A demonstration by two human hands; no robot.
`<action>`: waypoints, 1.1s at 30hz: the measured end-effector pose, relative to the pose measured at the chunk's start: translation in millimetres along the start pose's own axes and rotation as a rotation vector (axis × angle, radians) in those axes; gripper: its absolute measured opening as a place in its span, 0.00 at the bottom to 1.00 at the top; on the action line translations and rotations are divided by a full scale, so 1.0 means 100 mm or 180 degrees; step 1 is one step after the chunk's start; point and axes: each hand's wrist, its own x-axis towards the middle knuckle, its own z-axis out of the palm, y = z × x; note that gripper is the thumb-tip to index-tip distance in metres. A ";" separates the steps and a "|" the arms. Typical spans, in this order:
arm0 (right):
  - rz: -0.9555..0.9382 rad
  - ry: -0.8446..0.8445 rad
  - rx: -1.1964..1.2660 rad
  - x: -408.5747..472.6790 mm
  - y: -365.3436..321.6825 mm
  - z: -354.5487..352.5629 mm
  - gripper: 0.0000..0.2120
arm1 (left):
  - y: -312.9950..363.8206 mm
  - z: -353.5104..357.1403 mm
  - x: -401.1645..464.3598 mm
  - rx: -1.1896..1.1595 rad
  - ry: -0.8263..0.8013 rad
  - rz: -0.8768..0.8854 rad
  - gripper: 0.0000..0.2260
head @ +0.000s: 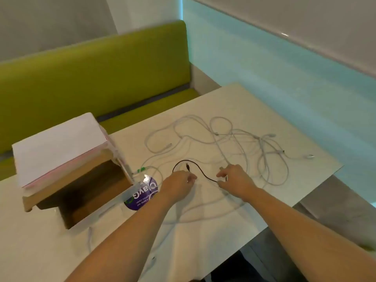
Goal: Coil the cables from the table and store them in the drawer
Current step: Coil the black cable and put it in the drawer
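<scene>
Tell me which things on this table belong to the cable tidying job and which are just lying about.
Part of the job:
thin black cable, at both hands
tangled white cables
open cardboard drawer box
left hand
right hand

Just lying about:
round purple printed sticker
green padded bench

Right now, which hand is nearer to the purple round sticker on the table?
The left hand. It is just to the right of the purple sticker, almost beside it. The right hand is farther right, past the black cable.
</scene>
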 end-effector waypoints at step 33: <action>-0.0333 0.0477 0.2400 -0.38 -0.86 -0.30 0.10 | 0.31 -0.40 -0.60 -0.3165 0.0478 0.0095 0.12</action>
